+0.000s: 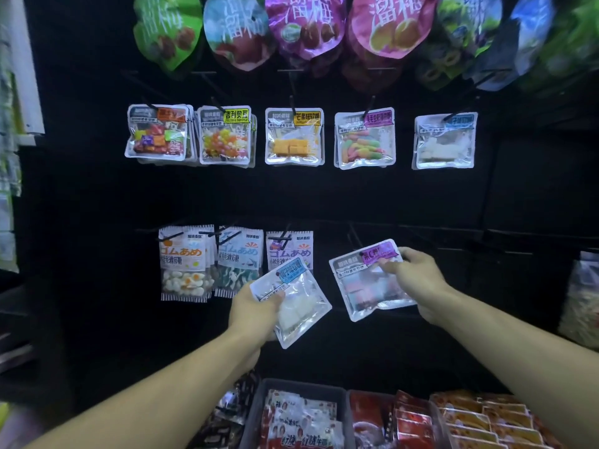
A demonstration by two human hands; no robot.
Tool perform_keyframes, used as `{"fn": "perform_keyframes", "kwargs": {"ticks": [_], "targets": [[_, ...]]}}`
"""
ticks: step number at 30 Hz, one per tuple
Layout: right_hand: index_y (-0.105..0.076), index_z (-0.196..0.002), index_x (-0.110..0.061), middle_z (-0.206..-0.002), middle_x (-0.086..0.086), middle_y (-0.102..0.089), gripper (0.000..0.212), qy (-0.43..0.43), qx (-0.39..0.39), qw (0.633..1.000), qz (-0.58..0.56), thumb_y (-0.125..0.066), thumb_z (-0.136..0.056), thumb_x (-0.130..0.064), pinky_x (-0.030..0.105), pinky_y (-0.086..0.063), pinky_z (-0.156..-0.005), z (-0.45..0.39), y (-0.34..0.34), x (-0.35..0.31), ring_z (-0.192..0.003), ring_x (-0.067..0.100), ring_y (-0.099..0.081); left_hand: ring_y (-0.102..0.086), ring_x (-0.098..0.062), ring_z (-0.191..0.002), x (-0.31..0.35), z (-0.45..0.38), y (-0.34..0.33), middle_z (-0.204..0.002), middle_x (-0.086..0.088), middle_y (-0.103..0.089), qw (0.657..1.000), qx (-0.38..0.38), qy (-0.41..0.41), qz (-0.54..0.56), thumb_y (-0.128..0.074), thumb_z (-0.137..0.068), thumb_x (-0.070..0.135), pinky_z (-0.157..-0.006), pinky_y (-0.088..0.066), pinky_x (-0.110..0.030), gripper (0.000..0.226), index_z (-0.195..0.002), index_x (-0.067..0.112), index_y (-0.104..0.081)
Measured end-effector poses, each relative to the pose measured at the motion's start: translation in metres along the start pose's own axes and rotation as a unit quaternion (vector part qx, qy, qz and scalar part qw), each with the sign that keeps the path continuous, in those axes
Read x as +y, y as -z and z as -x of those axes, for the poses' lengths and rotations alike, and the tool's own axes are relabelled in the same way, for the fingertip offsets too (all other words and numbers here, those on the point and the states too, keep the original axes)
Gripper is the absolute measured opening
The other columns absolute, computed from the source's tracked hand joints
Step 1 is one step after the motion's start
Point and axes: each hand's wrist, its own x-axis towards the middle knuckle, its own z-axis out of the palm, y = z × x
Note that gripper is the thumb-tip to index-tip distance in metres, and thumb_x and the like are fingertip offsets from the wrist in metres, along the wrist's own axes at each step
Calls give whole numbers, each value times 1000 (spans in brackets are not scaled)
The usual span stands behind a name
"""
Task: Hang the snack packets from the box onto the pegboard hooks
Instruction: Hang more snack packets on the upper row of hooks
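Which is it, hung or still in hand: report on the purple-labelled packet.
In hand. The right hand pinches the purple-labelled packet at its top edge, tilted; whether its hole has reached a hook, cannot tell.

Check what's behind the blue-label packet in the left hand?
The clear blue-label packet in the left hand overlaps the lower corner of the hanging purple-print gummy packet. The rest behind is dark pegboard; the covered corner can't be seen.

- Top-row pouches [304, 27]: upper parts cut off by frame edge.
- Blue-label packet [293, 301]: lower left corner hidden under left hand [256, 311].
- Purple-label packet [369, 280]: print blurred, unreadable.
- Bins [259, 403] at bottom: cropped.
- Far-right goods [581, 299]: blurred.
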Motion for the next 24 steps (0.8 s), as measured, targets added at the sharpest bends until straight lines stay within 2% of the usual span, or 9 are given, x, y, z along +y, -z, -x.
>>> {"fn": "perform_keyframes", "kwargs": {"ticks": [4, 7, 9, 13, 19, 24], "targets": [[-74, -103, -18, -100, 5, -78, 10, -2, 15, 1000, -25, -66, -101, -13, 33, -56, -71, -6, -9, 3, -88, 22, -74, -79, -24, -86, -1, -6, 2, -106, -3, -80, 1000, -3, -5, 6, -66, -105, 13, -68, -66, -43, 20, -123, 22, -68], [-74, -101, -17, -102, 7, -78, 10, -29, 10, 999, -17, -66, -101, -12, 37, -59, -78, -8, -17, 13, -96, 26, -74, -80, -24, -86, -4, -7, 3, -107, -4, -80, 1000, -7, -5, 16, -67, -104, 12, -61, -64, -39, 20, -123, 21, -68], [-73, -100, -17, -101, 6, -77, 10, -40, 11, 999, -20, -65, -101, -12, 37, -59, -78, -6, -23, 24, -95, 25, -74, -80, -23, -85, -7, -6, 3, -106, -3, -80, 1000, -13, -4, 23, -67, -104, 12, -59, -63, -37, 20, -122, 21, -68], [-71, -99, -17, -99, 6, -77, 6, -50, 69, 994, -75, -65, -102, -15, 43, -60, -86, -13, -27, 39, -92, 27, -75, -80, -22, -83, -10, -5, 2, -103, -2, -80, 999, -29, -9, 31, -68, -104, 12, -57, -62, -35, 20, -121, 21, -68], [-70, -98, -14, -92, 4, -75, 5, -69, 90, 988, -107, -67, -101, -14, 30, -52, -64, -33, -38, 43, -72, 19, -68, -80, -23, -86, -13, -4, -3, -107, -5, -80, 998, -44, -4, 51, -68, -104, 11, -57, -64, -36, 20, -121, 20, -68], [-70, -100, -16, -95, 4, -76, 5, -87, 99, 984, -117, -65, -101, -17, 37, -58, -68, -40, -49, 50, -76, 24, -72, -79, -16, -77, -20, -5, -7, -101, -1, -80, 996, -62, -2, 59, -67, -104, 10, -53, -63, -33, 16, -112, 23, -68]]}}
